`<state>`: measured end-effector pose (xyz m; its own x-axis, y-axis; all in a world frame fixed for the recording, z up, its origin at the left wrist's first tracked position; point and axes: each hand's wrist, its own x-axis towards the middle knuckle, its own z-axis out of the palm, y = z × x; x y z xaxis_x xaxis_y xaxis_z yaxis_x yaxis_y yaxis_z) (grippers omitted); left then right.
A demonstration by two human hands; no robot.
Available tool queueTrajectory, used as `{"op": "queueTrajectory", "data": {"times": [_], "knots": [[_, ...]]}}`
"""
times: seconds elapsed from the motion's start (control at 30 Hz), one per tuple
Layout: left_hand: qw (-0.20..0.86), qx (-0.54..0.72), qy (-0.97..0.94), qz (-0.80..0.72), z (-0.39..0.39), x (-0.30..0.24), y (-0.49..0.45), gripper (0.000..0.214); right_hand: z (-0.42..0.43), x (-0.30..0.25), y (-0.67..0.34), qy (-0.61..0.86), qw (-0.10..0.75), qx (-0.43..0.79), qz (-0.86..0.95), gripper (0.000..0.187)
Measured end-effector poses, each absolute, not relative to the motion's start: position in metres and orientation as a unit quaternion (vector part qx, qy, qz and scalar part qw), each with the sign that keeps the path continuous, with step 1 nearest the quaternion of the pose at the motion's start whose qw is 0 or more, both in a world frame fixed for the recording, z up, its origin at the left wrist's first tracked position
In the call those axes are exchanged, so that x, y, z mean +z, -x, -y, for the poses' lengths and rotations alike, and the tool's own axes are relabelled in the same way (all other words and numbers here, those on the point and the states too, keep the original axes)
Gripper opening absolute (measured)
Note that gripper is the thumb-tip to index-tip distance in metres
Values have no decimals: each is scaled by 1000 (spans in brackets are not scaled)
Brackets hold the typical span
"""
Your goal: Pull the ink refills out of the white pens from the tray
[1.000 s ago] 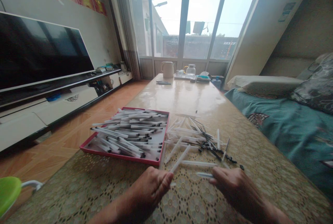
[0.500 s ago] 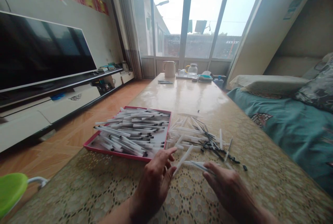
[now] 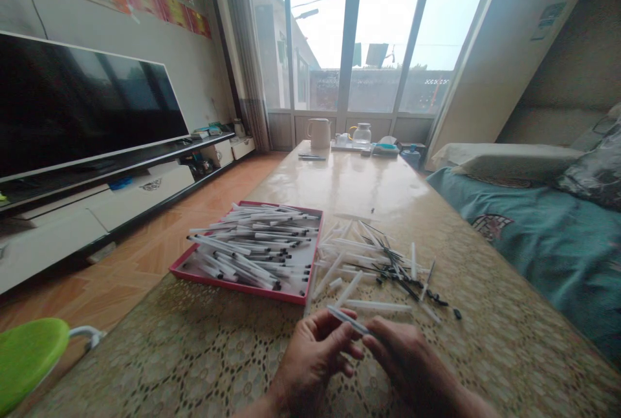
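Note:
A slim whitish pen (image 3: pixel 347 319) is held slantwise between my two hands, low over the near part of the table. My left hand (image 3: pixel 317 348) pinches it with thumb and fingers near its far left end. The other end runs into my right hand (image 3: pixel 405 353), whose closed fingers hide it. Just beyond the hands lies a loose white pen barrel (image 3: pixel 378 306). Behind it are scattered more barrels, thin dark refills (image 3: pixel 395 263) and small black caps (image 3: pixel 457 314). To the left, a shallow red-rimmed tray (image 3: pixel 237 288) holds a heap of white pens (image 3: pixel 247 250) with black ends.
The patterned table (image 3: pixel 194 353) stretches towards the window, with a kettle (image 3: pixel 319 133) and a glass jug (image 3: pixel 361 136) at its far end. A green stool (image 3: pixel 33 356) stands at the left, a bed or sofa with a teal cover (image 3: pixel 490 211) at the right.
My right hand has moved left with the pen, and my left hand has come over and closed on its other end. The barrel near my left hand now lies on the table.

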<state>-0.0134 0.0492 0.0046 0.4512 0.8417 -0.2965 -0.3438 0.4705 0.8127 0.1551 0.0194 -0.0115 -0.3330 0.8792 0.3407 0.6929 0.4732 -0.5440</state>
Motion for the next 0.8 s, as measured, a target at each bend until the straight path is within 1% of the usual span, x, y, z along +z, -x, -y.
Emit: {"op": "queueTrajectory", "data": {"times": [0.23,0.33,0.43,0.53,0.7,0.8], "knots": [[766,411,-364,-334,-49,-3,11,31,-19,-13,-159,474,319,211,793,26],[769,444,-303,-346,-53,-1,12,25,-18,-5,-165,518,346,233,746,34],[764,476,-235,-366,-56,2,16,23,-16,0,-172,570,373,268,682,43],[767,477,-220,-368,-59,1,19,23,-15,-1,-176,569,360,300,676,42],[775,463,-240,-358,-58,-7,18,18,-14,-8,-177,564,348,271,698,39],[772,463,-245,-360,-59,-8,18,19,-15,-7,-178,567,344,248,706,36]]}}
